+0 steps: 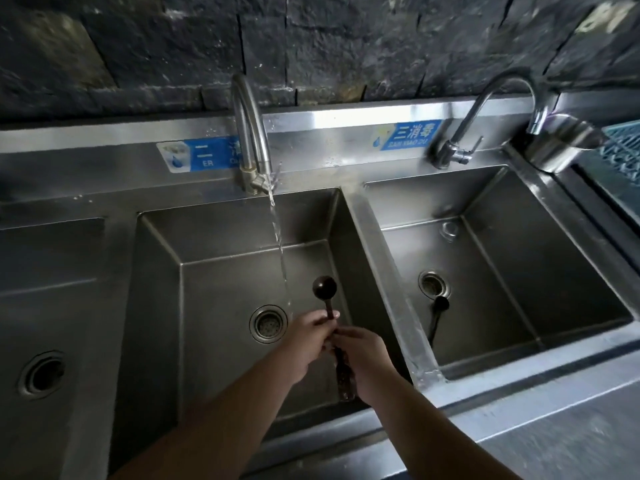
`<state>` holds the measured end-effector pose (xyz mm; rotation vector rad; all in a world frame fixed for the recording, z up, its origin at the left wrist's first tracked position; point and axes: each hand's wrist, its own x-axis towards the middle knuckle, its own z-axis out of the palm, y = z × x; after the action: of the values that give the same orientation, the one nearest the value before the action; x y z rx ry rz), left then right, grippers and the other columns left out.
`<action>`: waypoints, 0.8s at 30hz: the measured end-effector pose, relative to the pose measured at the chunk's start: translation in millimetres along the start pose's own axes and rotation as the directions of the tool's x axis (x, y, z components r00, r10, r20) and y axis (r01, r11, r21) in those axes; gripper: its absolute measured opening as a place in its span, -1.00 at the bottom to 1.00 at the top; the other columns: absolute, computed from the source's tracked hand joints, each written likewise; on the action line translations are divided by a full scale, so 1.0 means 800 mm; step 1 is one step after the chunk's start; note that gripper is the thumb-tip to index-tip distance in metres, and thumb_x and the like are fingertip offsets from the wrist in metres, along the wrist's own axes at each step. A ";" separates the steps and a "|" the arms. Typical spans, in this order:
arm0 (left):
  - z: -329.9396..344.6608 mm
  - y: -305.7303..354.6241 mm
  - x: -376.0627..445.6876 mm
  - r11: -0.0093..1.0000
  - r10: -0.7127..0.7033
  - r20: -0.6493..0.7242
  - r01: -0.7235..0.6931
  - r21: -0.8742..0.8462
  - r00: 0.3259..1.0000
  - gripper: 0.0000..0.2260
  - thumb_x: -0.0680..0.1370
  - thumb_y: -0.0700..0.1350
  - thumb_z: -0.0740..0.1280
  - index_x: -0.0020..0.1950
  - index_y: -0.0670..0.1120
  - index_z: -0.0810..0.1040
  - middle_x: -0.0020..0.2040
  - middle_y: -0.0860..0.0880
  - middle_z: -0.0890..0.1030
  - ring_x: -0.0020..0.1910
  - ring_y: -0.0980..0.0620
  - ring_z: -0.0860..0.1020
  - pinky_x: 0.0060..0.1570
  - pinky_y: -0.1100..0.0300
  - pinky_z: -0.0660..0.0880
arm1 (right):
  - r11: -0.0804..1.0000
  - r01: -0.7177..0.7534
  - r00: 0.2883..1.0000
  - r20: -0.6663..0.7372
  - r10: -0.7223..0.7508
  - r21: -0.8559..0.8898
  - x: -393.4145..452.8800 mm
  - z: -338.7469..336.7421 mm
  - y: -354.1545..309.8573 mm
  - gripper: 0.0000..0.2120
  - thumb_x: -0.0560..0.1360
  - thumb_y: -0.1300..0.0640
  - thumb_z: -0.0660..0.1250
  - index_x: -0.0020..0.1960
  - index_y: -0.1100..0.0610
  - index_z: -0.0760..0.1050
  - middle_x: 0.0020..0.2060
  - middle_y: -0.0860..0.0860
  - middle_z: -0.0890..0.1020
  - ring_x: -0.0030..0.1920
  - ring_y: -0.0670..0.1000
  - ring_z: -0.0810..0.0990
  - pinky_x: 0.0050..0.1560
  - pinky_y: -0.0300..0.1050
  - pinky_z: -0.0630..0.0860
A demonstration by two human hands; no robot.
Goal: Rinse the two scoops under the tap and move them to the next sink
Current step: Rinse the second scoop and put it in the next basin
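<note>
Over the middle sink [214, 258] I hold a dark long-handled scoop [325, 287], its round bowl pointing away from me. My left hand [306, 341] grips the handle near the bowl and my right hand [363, 358] grips it lower down; the handle end sticks out below my right hand. Water runs from the middle tap [250, 133] and the stream falls just left of the bowl, onto my left hand. A second dark scoop [438, 313] lies in the right sink [519, 244], its bowl beside the drain.
A third basin [52, 289] with a drain lies at the left. The right sink has its own curved tap [485, 112], turned off. A steel container [557, 143] and a blue-green crate [623, 147] sit at the far right. A dark stone wall rises behind.
</note>
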<state>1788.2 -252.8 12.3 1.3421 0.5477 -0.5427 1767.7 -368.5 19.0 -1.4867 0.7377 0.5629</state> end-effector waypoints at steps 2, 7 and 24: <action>0.014 0.006 0.002 0.999 0.021 0.019 -0.021 0.026 1.000 -0.83 0.56 -0.20 0.33 0.12 -0.09 0.64 -0.29 -0.04 0.58 -0.42 0.13 0.50 -0.53 0.34 0.33 | 0.999 0.051 0.998 -0.029 -0.052 -0.010 -0.001 -0.014 -0.007 -0.86 0.49 0.24 0.40 -0.16 0.07 0.70 -0.36 0.04 0.73 -0.35 0.01 0.68 -0.33 -0.14 0.55; 0.064 0.025 0.023 0.974 0.106 0.045 -0.113 0.195 0.993 -0.80 0.56 -0.20 0.31 0.13 -0.04 0.64 -0.22 -0.06 0.58 -0.30 0.05 0.47 -0.45 0.28 0.31 | 0.982 0.153 0.985 -0.064 -0.160 -0.111 0.011 -0.063 -0.031 -0.79 0.44 0.21 0.41 -0.29 -0.02 0.70 -0.52 -0.04 0.61 -0.51 -0.09 0.53 -0.46 -0.18 0.42; 0.363 0.015 0.237 0.927 -0.016 0.027 0.005 0.376 0.999 -0.78 0.50 -0.36 0.32 0.12 -0.23 0.61 -0.10 -0.19 0.62 -0.27 0.00 0.54 -0.48 0.34 0.48 | 0.914 0.088 0.962 -0.204 -0.181 -0.396 0.255 -0.342 -0.079 -0.68 0.35 0.09 0.48 -0.46 -0.30 0.61 -0.52 -0.10 0.62 -0.34 -0.01 0.61 -0.25 -0.02 0.57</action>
<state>1956.4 -547.5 -60.8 1.6931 0.4385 -0.7008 1925.7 -664.2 -72.3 -1.9822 0.7259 0.4428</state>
